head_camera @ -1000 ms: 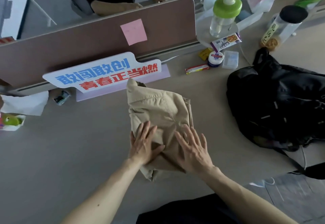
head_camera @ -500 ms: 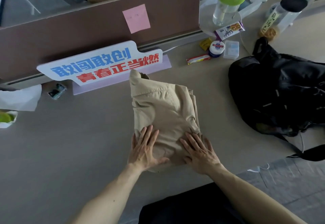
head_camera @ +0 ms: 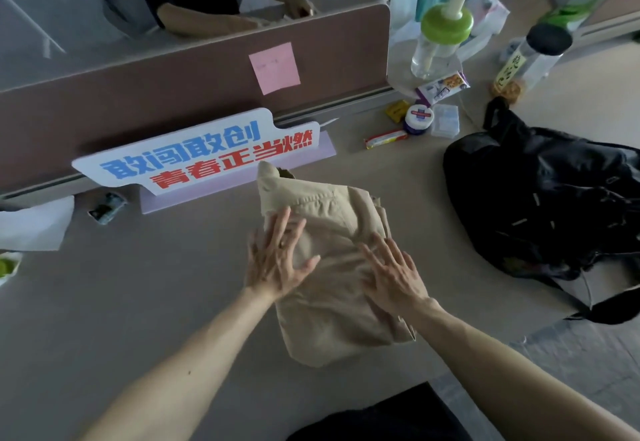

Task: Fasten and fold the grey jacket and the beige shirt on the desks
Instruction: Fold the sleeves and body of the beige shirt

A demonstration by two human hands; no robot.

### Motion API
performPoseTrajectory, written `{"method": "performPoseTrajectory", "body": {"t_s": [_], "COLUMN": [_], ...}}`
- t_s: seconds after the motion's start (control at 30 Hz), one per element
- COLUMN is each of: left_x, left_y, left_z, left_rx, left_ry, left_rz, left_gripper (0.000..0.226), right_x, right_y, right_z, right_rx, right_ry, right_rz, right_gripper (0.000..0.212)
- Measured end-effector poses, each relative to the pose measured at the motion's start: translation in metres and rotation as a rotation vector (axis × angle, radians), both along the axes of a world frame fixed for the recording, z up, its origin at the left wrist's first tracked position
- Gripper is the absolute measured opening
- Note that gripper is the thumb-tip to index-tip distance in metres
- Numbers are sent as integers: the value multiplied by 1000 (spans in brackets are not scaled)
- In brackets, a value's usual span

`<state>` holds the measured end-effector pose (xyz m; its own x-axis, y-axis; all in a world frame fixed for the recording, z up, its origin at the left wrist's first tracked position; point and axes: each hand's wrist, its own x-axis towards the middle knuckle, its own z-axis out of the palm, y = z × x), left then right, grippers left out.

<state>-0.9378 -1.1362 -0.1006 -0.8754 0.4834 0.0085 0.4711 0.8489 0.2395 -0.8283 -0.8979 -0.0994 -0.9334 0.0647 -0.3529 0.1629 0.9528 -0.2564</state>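
Worktop (head_camera: 138, 302): smooth, matte, grey-beige.
Sign (head_camera: 194, 153): flat white board with blue and red characters, far left of the shirt, its right end near the collar.
Left hand (head_camera: 277, 260): flat, fingers straight and spread, pressing the shirt's left edge, grasping nothing.
Beige shirt (head_camera: 329, 319): soft creased cloth folded into a rough rectangle, collar at the far end, lying mid-worktop under both hands.
Right hand (head_camera: 394, 278): flat, fingers spread, pressing the shirt's right side, grasping nothing.
Black bag (head_camera: 547, 205): glossy, crumpled, slumped to the right, apart from the shirt.

Both hands — left hand (head_camera: 277, 264), right hand (head_camera: 394, 276) — press flat on folded beige shirt (head_camera: 332, 305).
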Motion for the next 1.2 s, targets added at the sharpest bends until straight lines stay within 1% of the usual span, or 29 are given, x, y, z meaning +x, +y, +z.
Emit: {"method": "performPoseTrajectory", "body": {"t_s": [0.1,0.2,0.27,0.33,0.43,0.57,0.63,0.73,0.8,0.87,0.97,1.03,1.1,1.2], "left_x": [-56,-87,-92,-92,-92,-91,-86,-55,-21,11,36,45,52,57], "left_y": [6,2,-1,0,2,2,3,-12,-33,-51,-60,-61,-62,-65], "left_z": [13,0,-15,-29,-38,-37,-30,-28,-34,-41,-42,-38,-36,-31], "left_rx": [-155,-351,-411,-406,-393,-386,-367,-239,-165,-141,-182,-224,-276,-318], "left_ry": [-175,-329,-434,-496,-504,-512,-466,-349,-297,-309,-324,-315,-318,-323], "left_rz": [-37,-82,-53,-13,6,11,3,-46,-81,-75,-76,-135,-220,-261], "left_gripper": [92,93,95,100,107,110,110,99,92,89,85,86,91,97], "right_x": [-2,-2,-4,-7,-7,-10,-12,-8,4,21,42,46,48,52], "right_y": [-4,-5,-4,-3,-4,-5,-3,3,9,11,8,4,-1,-2], "right_z": [-13,-23,-27,-29,-35,-30,-26,-23,-22,-20,-18,-16,-11,-5], "right_rx": [14,-17,-21,-40,-51,-57,-71,-167,-233,-255,-216,-195,-246,-369], "right_ry": [-102,-161,-195,-228,-262,-310,-320,-254,-199,-181,-175,-163,-161,-202], "right_rz": [-18,-76,-86,-96,-116,-128,-120,-136,-200,-258,-308,-382,-510,-705], "right_gripper": [87,90,90,91,91,90,91,89,84,80,79,79,76,57]}}
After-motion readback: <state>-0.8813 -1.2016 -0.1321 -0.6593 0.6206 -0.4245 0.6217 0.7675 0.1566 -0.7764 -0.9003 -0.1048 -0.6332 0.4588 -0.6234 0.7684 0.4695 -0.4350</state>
